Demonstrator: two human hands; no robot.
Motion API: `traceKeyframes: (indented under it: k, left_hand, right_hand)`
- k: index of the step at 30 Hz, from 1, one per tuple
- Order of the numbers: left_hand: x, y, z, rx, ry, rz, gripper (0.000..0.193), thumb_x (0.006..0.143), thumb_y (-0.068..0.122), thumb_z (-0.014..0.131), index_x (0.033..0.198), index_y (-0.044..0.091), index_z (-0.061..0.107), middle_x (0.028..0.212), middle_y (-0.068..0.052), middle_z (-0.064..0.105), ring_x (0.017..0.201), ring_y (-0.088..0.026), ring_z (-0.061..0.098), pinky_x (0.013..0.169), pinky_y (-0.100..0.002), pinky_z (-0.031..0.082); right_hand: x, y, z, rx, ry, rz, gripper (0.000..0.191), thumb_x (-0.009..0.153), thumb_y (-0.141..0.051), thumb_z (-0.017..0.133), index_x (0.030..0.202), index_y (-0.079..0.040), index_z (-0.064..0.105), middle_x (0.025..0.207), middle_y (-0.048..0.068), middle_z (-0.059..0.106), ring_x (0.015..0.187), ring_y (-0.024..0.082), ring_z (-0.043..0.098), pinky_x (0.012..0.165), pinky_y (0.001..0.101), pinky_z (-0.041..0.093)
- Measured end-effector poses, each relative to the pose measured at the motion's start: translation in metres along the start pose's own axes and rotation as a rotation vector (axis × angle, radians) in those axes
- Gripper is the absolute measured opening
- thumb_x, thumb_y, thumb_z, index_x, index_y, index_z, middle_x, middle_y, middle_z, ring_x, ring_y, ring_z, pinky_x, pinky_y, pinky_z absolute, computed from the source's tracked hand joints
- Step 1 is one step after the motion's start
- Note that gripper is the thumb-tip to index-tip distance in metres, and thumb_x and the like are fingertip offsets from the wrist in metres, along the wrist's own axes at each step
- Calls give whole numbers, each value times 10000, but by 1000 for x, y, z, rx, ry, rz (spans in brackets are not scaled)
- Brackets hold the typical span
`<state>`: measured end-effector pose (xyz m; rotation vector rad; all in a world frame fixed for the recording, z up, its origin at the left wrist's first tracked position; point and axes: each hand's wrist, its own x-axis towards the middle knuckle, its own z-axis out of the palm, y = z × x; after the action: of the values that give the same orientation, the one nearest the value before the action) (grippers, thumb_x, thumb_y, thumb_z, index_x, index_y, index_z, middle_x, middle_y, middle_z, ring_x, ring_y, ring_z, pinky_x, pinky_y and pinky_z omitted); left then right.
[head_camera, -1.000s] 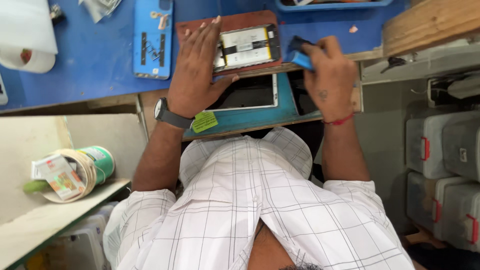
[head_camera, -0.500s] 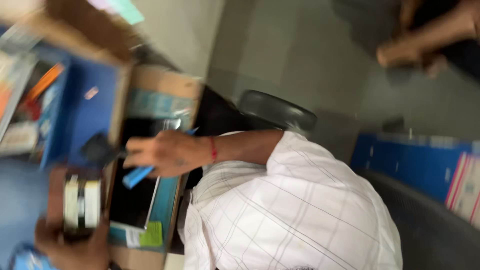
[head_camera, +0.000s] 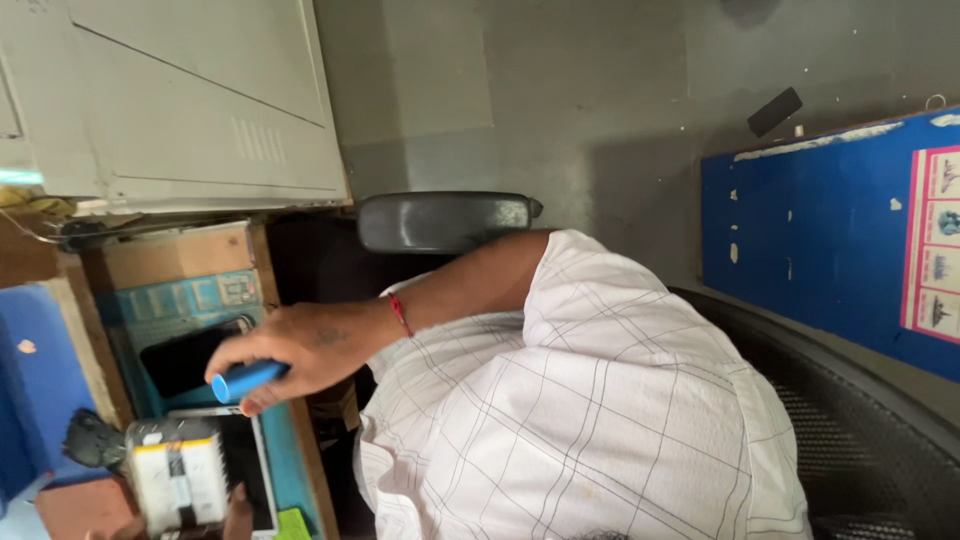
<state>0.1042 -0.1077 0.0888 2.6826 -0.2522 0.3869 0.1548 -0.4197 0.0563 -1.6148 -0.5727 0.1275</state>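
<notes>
Right hand (head_camera: 300, 350) closed around blue tool (head_camera: 246, 380), over teal mat (head_camera: 170, 300) near dark phone (head_camera: 190, 352). Tool short, round like fat pen, bright blue, tip sticks out past fingers. Left hand (head_camera: 225, 512) at bottom edge, only fingertips seen, touching open phone with white and yellow battery (head_camera: 180, 478); cannot tell if open or closed. Open phone just below tool, not touching it.

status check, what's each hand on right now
Right hand gripping blue tool handle. Left hand barely in frame, fingertip at opened device. Nothing between them.
</notes>
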Motion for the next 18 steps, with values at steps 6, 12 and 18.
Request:
traceKeyframes:
  k: [6,12,18]
  left_hand:
    - [-24,118,5,-168,-126,39,1113,719,50,992,1587,5,297,1358,-200,417,1101,-254,574,865,-338,559]
    - [-44,219,26,-167,6,16,988,695,125,978,1508,21,425,1419,-222,460,1275,-392,547,1061,-447,503]
    - [-57,239,12,-519,-111,56,910,892,211,907,1586,41,345,1385,-170,598,1284,-306,647,1061,-383,567]
  right_hand:
    - [-43,-3,-47,303,-86,34,486,1023,-372,683,1402,-76,612,1000,38,753,928,122,689,788,291,567]
    - [-91,-1,-104,318,-88,231,317,997,-159,734,1296,-55,722,828,-36,704,568,-3,461,489,186,377]
    - [-111,-20,-136,633,-50,281,281,974,-8,695,1238,90,687,805,68,677,512,34,473,449,189,353]
